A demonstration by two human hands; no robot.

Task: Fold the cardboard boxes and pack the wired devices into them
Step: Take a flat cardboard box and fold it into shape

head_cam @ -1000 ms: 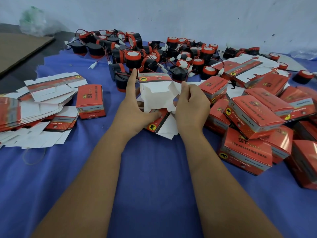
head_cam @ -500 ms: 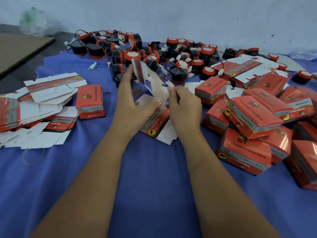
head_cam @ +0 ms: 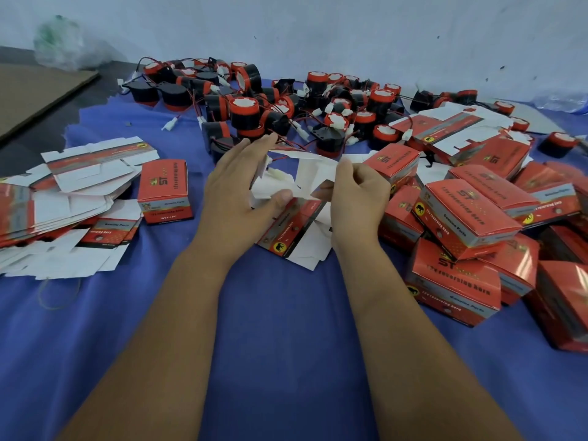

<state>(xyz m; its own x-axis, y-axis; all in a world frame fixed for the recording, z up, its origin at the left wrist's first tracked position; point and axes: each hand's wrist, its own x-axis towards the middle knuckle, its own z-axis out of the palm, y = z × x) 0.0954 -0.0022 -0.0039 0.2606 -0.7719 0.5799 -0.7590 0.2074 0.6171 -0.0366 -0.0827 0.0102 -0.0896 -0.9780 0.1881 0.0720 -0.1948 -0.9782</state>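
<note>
I see the unfolded box blank (head_cam: 313,178) mid-frame, white inside up, long axis left-right; my left hand (head_cam: 237,198) pinches its left flap, right hand (head_cam: 358,198) its right edge.

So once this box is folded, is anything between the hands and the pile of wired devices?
Nothing visible blocks the way. The left hand and right hand hold the unfolded box, and the pile of wired devices lies just beyond it, loose wires trailing at the near edge.
</note>
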